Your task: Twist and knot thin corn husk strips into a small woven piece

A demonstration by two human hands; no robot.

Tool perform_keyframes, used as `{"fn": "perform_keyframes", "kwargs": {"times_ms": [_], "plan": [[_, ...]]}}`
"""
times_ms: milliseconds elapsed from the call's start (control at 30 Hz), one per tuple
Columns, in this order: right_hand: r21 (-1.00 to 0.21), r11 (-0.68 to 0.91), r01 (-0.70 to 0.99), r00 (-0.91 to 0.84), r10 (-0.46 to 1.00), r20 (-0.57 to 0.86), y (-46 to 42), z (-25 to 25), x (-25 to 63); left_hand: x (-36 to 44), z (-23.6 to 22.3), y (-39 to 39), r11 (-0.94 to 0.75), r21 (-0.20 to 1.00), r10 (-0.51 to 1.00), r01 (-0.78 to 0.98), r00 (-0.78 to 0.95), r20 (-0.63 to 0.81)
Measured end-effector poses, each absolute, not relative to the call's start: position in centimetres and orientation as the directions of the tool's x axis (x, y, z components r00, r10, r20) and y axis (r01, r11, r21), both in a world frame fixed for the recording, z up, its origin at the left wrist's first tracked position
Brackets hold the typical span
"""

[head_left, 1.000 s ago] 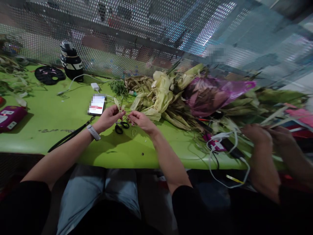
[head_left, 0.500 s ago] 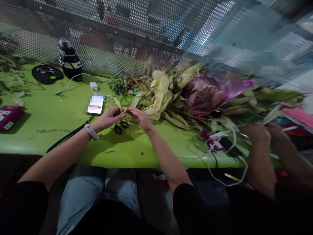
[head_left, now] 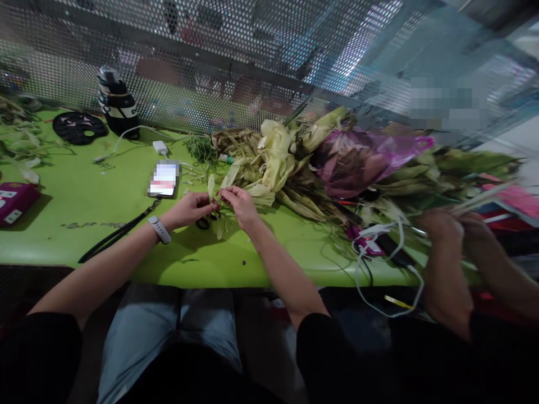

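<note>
Husk [head_left: 211,187] swung upright; left hand [head_left: 194,209], right hand [head_left: 241,204]: grip pinched on it; green table [head_left: 202,264].

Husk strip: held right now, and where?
Yes: the pale husk strip is pinched near its lower end by the left hand's fingertips; the right hand's hold is unclear.

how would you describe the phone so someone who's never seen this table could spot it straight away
On the green table, look left of the big heap of dry husks. The phone lies flat just beyond the left hand, nearer than the small white plug. It alone there has a bright screen, with a black strap running from its near end.
</note>
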State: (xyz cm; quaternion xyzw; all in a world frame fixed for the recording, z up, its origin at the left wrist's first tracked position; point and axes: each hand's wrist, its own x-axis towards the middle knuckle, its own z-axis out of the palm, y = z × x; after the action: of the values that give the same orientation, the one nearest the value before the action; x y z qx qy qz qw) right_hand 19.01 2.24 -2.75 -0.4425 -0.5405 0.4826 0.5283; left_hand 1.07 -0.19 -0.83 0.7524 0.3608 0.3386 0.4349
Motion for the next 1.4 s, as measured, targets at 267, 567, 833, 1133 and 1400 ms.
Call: {"fn": "perform_keyframes", "kwargs": {"times_ms": [267,567,833,1133,1400], "plan": [[-0.780,0.514,0.357,-0.156,0.856,0.493,0.5,-0.9,19.3,1.3,-0.7,-0.4,-0.410,0.846,0.819,0.341,0.545,0.177],[-0.821,0.535,0.199,-0.186,0.843,0.504,0.6,-1.9,18.2,2.1,-1.5,-0.6,-0.402,0.867,0.767,0.296,0.626,0.142],[-0.853,0.488,0.182,-0.247,0.863,0.441,0.1,-0.7,18.5,2.4,-2.4,-0.4,-0.214,0.968,0.774,0.133,0.627,0.085],[-0.884,0.263,0.387,-0.324,0.936,0.136,0.5,1.1,21.3,1.8,-0.8,-0.4,0.181,0.959,0.905,-0.220,0.420,-0.074],[-0.743,0.518,0.424,-0.362,0.849,0.385,1.2,0.5,21.0,1.4,-0.5,-0.4,-0.063,0.997,0.889,-0.040,0.451,0.074]]}}
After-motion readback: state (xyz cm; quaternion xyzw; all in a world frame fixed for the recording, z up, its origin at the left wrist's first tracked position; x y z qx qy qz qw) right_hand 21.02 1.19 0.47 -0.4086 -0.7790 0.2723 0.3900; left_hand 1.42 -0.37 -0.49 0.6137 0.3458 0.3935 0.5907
